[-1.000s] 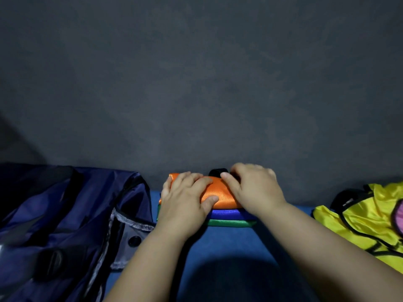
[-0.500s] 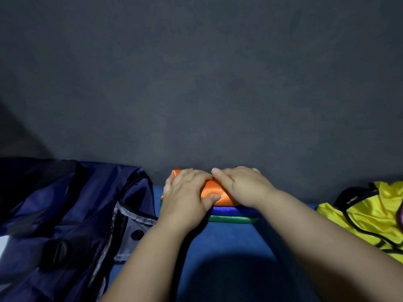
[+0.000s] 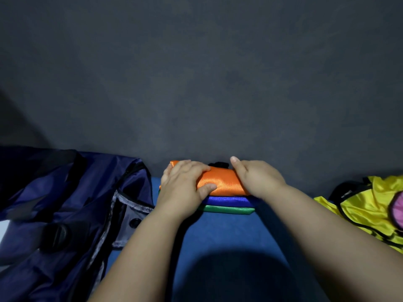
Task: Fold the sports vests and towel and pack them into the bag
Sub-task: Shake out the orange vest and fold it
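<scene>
A folded orange vest [image 3: 220, 182] lies on top of a folded blue vest [image 3: 226, 201] and a folded green vest [image 3: 229, 209], stacked against the dark wall. My left hand [image 3: 185, 188] lies flat on the left end of the orange vest, thumb on its front. My right hand [image 3: 257, 182] presses the right end, fingers over the far edge. The open navy bag [image 3: 65, 203] sits to the left. An unfolded yellow vest [image 3: 370, 205] with black trim lies at the right edge.
The stack rests on a blue surface [image 3: 218, 247]. A dark grey wall [image 3: 196, 83] rises right behind it. Something pink [image 3: 398, 209] shows at the far right on the yellow vest. A bit of black trim [image 3: 218, 164] pokes out behind the orange vest.
My right hand slid from the middle of the orange vest to its right end, uncovering more orange fabric. My left hand stayed on the left end.
</scene>
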A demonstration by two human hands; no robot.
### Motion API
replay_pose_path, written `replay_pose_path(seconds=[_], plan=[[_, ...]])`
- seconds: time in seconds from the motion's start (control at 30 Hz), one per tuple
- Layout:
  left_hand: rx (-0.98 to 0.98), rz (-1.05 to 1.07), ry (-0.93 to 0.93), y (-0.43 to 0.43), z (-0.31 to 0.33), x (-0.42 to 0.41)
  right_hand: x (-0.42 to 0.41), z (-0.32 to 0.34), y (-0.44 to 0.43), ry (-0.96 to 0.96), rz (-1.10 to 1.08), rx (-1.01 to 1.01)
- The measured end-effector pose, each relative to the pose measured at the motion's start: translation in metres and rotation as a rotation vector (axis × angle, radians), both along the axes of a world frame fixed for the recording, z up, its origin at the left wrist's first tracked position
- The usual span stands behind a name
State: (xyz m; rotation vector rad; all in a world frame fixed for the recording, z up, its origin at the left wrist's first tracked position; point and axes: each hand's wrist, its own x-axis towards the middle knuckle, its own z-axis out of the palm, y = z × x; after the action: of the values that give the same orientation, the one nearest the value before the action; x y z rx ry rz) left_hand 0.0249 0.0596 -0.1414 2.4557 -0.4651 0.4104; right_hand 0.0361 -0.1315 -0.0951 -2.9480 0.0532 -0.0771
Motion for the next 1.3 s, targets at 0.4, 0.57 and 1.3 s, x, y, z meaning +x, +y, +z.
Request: replay_pose_path(seconds=[0.4,0.57,1.3], plan=[[0.011,0.0,-0.008,-0.002,-0.004,-0.002,0.008,-0.001,0.023,0.148,0.171,0.079],[-0.015,-0.002,-0.013,0.0,-0.004,-0.001,0.01,0.002,0.012,-0.263,0.191,0.197],[0.001,-0.002,-0.024,-0.001,-0.005,0.001,0.008,-0.006,0.025,0.081,0.275,0.037]])
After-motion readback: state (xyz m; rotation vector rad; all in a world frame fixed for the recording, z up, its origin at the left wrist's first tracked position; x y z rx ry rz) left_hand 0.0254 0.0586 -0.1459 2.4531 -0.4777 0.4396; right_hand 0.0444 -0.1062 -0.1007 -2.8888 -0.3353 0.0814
